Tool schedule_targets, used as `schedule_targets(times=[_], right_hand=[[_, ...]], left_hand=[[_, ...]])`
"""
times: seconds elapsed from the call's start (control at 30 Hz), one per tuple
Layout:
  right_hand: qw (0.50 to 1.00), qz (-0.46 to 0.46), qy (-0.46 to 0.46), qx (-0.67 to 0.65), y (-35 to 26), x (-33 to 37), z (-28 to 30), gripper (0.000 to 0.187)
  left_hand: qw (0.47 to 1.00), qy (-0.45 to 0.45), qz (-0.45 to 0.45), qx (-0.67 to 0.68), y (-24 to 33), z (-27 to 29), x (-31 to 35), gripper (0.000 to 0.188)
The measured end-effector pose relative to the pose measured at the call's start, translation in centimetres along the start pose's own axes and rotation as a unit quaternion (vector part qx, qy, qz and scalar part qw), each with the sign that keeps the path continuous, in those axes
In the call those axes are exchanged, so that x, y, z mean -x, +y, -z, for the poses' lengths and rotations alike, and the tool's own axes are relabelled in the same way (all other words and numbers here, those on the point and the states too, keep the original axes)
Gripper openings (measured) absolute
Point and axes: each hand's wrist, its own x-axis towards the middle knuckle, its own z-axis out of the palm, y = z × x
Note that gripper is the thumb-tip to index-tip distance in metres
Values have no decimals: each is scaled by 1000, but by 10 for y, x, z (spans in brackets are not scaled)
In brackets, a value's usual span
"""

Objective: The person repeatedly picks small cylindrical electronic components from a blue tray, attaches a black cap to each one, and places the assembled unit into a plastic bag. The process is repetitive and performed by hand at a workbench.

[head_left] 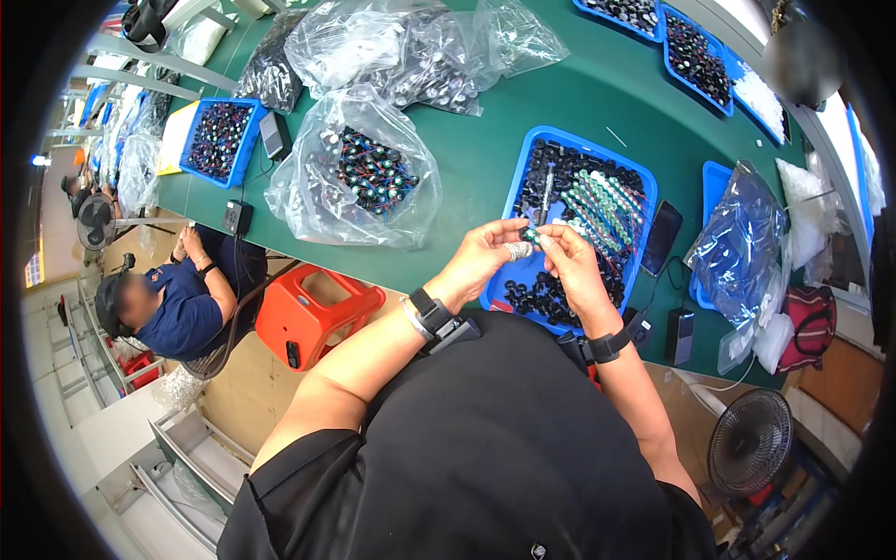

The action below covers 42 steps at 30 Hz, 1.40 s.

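Over the near side of a blue tray (523, 168), my two hands meet fingertip to fingertip. A small round green circuit part (530, 235) shows between them, partly covered by the fingers. My left hand (487, 261) pinches it from the left, with pale wrapping on a finger. From the other side, my right hand (574, 266) closes thumb and fingers on it. Inside the tray lie many black round caps (541, 297) and rows of green discs with coloured wires (605, 210). A slim pale stick-like tool (548, 187) lies on the caps beyond my hands.
A clear bag of wired parts (373, 173) sits left of the tray, with larger bags (373, 47) behind. A dark phone (662, 233) and a plastic-covered blue tray (714, 215) are at right. A person (177, 303) sits left, beyond a red stool (308, 317).
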Motion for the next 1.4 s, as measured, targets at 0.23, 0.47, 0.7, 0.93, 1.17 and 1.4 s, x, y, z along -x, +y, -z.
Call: schedule_targets(times=[0.23,0.47,0.7,0.93,1.17,1.4], right_hand=[[1000,-11,7,7,13,0,-1,11],[1000,-10,6,-1,28,-3,0,13],[995,-35,-3,95,31,1,-2,9],[984,-21,56,166,17,11,-22,12],[993,-24,31,108,5,17,-25,11],[988,-65,86,112,48,2,29,15]], left_hand=[[1000,11,-16,-11,-1,-3,2,40],[999,35,-28,-21,-4,-4,4,38],[997,45,26,-47,-18,9,-3,23],[923,99,-158,-336,-25,1,-1,18],[943,241,-115,-199,-14,29,-18,17],[978,202,3,-45,-34,77,-18,16]])
